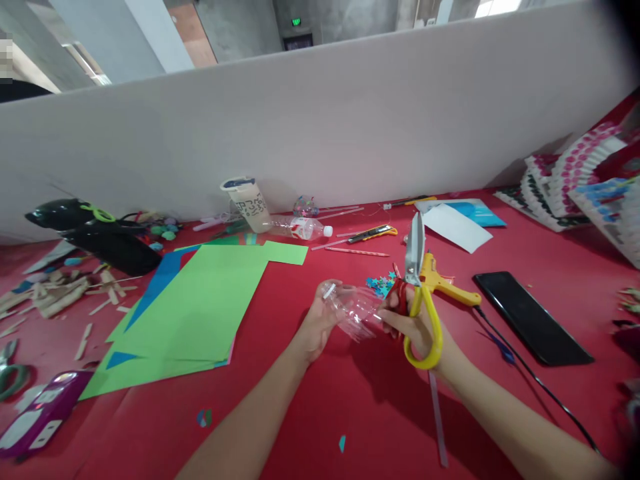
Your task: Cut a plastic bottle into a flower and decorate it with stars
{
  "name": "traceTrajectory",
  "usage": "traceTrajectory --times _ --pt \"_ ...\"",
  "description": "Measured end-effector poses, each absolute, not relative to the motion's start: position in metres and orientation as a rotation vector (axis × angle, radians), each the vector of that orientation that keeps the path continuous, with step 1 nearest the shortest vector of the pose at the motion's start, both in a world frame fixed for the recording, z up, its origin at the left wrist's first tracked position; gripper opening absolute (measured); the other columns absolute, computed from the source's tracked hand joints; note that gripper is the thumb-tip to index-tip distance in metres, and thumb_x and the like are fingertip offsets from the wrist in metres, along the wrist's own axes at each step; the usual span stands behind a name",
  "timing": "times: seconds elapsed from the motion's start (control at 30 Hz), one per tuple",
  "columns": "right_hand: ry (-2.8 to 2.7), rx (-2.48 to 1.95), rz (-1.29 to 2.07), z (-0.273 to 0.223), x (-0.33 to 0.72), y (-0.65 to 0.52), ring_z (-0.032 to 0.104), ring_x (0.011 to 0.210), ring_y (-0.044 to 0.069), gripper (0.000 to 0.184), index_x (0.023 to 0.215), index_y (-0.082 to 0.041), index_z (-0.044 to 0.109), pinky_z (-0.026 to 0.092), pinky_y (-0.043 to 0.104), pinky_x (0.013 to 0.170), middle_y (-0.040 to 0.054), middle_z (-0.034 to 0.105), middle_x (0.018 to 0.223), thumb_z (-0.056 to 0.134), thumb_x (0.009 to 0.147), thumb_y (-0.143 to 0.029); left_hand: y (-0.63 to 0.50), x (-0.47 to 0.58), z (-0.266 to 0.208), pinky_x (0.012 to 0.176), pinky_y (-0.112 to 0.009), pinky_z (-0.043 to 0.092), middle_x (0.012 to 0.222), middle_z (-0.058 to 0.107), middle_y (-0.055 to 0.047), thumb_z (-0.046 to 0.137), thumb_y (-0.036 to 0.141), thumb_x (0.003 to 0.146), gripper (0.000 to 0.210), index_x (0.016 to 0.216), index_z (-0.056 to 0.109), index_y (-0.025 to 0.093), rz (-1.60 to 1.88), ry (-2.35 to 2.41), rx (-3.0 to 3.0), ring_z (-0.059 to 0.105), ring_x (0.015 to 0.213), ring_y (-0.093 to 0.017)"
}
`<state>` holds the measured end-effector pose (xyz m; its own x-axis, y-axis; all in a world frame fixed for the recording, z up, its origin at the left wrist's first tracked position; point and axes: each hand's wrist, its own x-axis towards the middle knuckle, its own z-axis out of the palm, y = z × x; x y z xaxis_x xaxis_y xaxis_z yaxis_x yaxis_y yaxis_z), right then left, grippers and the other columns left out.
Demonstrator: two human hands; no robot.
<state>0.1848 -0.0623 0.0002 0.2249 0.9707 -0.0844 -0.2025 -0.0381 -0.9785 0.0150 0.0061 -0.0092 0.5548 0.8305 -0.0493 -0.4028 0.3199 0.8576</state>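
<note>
Both hands hold a clear piece of plastic bottle (pixel 356 312) above the red table. My left hand (pixel 320 320) is closed round its neck end, where a whitish ring shows. My right hand (pixel 415 327) pinches the other end, which looks cut into strips. Hooked on the right hand is a pair of scissors (pixel 423 320) with yellow and red handles, blades pointing up and away. Just beyond the right fingers lies a small heap of blue star sequins (pixel 381 284). A yellow glue gun (pixel 453 288) rests behind the scissors.
Green paper sheets (pixel 200 307) cover the left side. A paper cup (pixel 247 203), a clear bottle (pixel 300 228) and a box cutter (pixel 373 233) lie near the white partition (pixel 320 133). On the right is a black phone (pixel 530 317) beside the glue gun's cord (pixel 537 383).
</note>
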Motion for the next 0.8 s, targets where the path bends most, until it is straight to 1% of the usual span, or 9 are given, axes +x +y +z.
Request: traceTrajectory --times 0.07,0.13,0.2,0.3,0.4,0.5,0.63,0.73,0.8 --pt "-0.893 -1.214 1.135 -0.001 0.184 -0.063 0.05 0.049 0.011 0.031 0.072 -0.023 0.044 0.041 0.025 0.048 -0.0076 0.054 0.057 0.074 0.067 -0.028 0.006 0.017 -0.006 0.096 -0.037 0.038 0.114 0.059 -0.007 0.075 0.019 0.065 0.06 0.113 0.041 0.024 0.903 0.598 0.956 0.055 0.108 -0.02" --pt "-0.905 -1.223 1.107 -0.001 0.183 -0.064 0.051 0.052 0.012 0.029 0.07 -0.023 0.047 0.041 0.025 0.051 -0.0066 0.055 0.059 0.076 0.065 -0.024 0.007 0.018 -0.005 0.092 -0.036 0.041 0.111 0.06 -0.004 0.075 0.012 0.063 0.068 0.116 0.036 0.026 0.906 0.62 1.019 0.057 0.104 -0.019" --pt "-0.901 -1.223 1.093 -0.003 0.182 -0.064 0.051 0.053 0.012 0.028 0.07 -0.022 0.049 0.042 0.025 0.051 -0.0063 0.056 0.059 0.077 0.065 -0.025 0.009 0.017 -0.004 0.088 -0.035 0.044 0.109 0.061 -0.004 0.075 0.009 0.062 0.073 0.119 0.032 0.028 0.876 0.625 1.087 0.059 0.1 -0.018" --pt "-0.877 -1.212 1.099 -0.009 0.184 -0.063 0.052 0.05 0.011 0.025 0.075 -0.021 0.052 0.043 0.024 0.048 -0.0071 0.056 0.059 0.075 0.07 -0.028 0.011 0.016 -0.002 0.084 -0.033 0.046 0.106 0.06 -0.003 0.075 0.009 0.062 0.073 0.118 0.033 0.028 0.846 0.667 1.18 0.059 0.097 -0.017" --pt "-0.86 -1.194 1.132 -0.017 0.187 -0.059 0.056 0.053 0.01 0.016 0.088 -0.016 0.058 0.047 0.023 0.049 -0.0044 0.06 0.069 0.066 0.083 -0.029 0.013 0.018 0.001 0.083 -0.033 0.047 0.107 0.058 -0.004 0.075 0.01 0.062 0.073 0.118 0.031 0.028 0.844 0.715 1.258 0.06 0.095 -0.017" --pt "-0.844 -1.175 1.166 -0.023 0.19 -0.055 0.062 0.067 0.012 0.018 0.104 -0.014 0.059 0.053 0.028 0.058 0.0021 0.064 0.091 0.056 0.091 -0.028 0.012 0.023 0.004 0.082 -0.033 0.047 0.113 0.053 -0.005 0.072 0.015 0.067 0.076 0.123 0.023 0.03 0.875 0.745 1.353 0.06 0.09 -0.014" --pt "-0.821 -1.159 1.19 -0.028 0.19 -0.052 0.064 0.081 0.017 0.024 0.112 -0.016 0.057 0.055 0.033 0.066 0.0053 0.063 0.105 0.056 0.091 -0.028 0.009 0.029 0.006 0.085 -0.035 0.047 0.116 0.05 -0.006 0.066 0.026 0.076 0.076 0.132 0.015 0.033 0.939 0.819 1.491 0.059 0.089 -0.014" --pt "-0.815 -1.153 1.204 -0.032 0.187 -0.052 0.064 0.082 0.017 0.024 0.112 -0.016 0.057 0.055 0.034 0.068 0.0055 0.063 0.106 0.056 0.091 -0.028 0.006 0.031 0.001 0.088 -0.036 0.046 0.121 0.047 -0.008 0.066 0.03 0.076 0.075 0.133 0.017 0.033 0.989 0.85 1.568 0.058 0.092 -0.015" --pt "-0.819 -1.15 1.218 -0.034 0.183 -0.052 0.064 0.078 0.016 0.022 0.11 -0.016 0.058 0.055 0.032 0.065 0.0047 0.063 0.102 0.056 0.091 -0.027 0.004 0.031 -0.005 0.09 -0.038 0.045 0.121 0.046 -0.008 0.068 0.031 0.075 0.076 0.133 0.018 0.032 1.007 0.845 1.608 0.058 0.094 -0.016"
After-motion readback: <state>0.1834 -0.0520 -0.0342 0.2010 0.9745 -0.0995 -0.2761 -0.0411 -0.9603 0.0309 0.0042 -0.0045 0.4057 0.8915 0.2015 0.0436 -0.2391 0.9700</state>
